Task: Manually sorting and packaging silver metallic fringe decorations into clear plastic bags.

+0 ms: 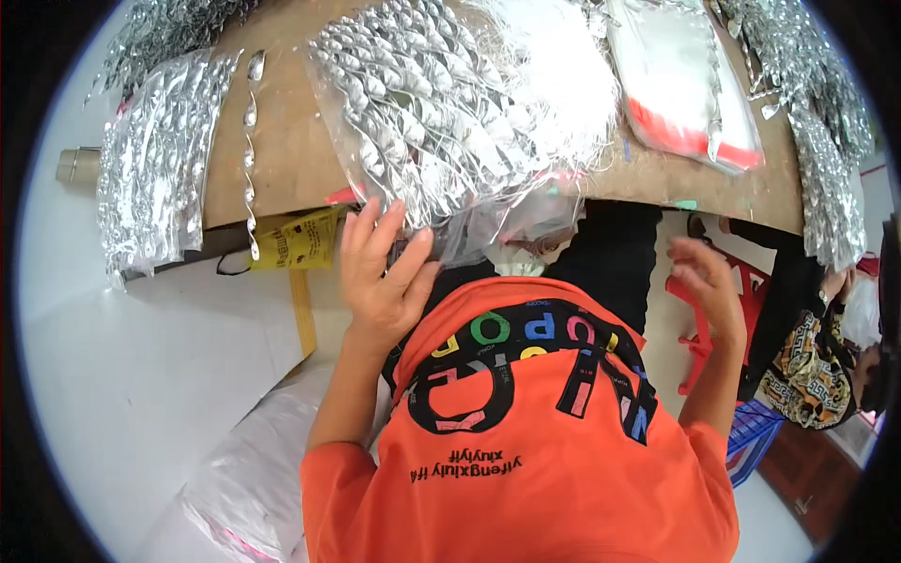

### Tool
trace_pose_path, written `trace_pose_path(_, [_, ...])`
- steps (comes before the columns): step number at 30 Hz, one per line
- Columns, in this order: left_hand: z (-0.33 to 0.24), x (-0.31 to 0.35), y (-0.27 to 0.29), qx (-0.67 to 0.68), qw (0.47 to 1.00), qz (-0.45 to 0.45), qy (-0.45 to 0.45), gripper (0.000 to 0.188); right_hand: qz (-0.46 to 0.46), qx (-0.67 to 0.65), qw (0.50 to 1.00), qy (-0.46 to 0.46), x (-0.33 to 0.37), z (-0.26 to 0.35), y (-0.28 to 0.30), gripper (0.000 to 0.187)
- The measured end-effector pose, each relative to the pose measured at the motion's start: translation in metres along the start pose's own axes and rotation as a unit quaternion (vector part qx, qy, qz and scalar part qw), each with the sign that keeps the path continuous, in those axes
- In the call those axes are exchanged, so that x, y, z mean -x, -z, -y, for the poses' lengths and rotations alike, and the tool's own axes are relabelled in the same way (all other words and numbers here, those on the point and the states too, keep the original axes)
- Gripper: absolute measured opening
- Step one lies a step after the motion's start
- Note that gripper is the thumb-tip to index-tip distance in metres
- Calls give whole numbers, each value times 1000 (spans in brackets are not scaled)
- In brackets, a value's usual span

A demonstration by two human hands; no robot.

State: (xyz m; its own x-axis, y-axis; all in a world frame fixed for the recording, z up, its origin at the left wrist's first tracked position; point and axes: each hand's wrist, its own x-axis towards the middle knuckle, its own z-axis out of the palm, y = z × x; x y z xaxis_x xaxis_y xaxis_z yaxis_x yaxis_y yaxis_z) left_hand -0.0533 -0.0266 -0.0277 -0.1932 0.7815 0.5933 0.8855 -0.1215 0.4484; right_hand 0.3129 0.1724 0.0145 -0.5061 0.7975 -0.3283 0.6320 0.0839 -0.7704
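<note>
My left hand [383, 272] is at the table's near edge, fingers stretched and spread, fingertips at the lower left corner of a clear plastic bag [352, 155]. Twisted silver foil strips [422, 94] lie in or under that bag, too shiny to tell which. Its loose lower end hangs over the edge toward my lap. My right hand [711, 286] hovers off the table to the right, fingers apart and slightly bent, with nothing seen in it. One single twisted silver strip [250, 141] lies to the left, its end hanging over the edge.
Packed silver strips [155, 159] hang over the table's left end, more silver strips [826, 178] over its right. A stack of clear bags with red edges [690, 103] lies right of centre. Below are a yellow bag [296, 241], a red stool [718, 319] and a person in patterned clothing [812, 371].
</note>
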Motion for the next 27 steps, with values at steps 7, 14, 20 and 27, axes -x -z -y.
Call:
trace_pose_path(7, [-14, -2, 4, -20, 1000, 18, 1, 45, 107, -235, 964, 67, -37, 51, -77, 34])
trace_pose_path(14, [-14, 16, 4, -59, 998, -2, 21, 50, 215, -520, 821, -93, -63, 27, -132, 33])
trace_pose_path(20, [-20, 10, 6, -79, 992, 32, 90, 35, 298, -673, 671, -94, -73, 25, -148, 29])
trace_pose_path(27, [-14, 19, 10, -43, 992, 9, 119, 33, 318, -683, 647, -113, -71, 32, -156, 25])
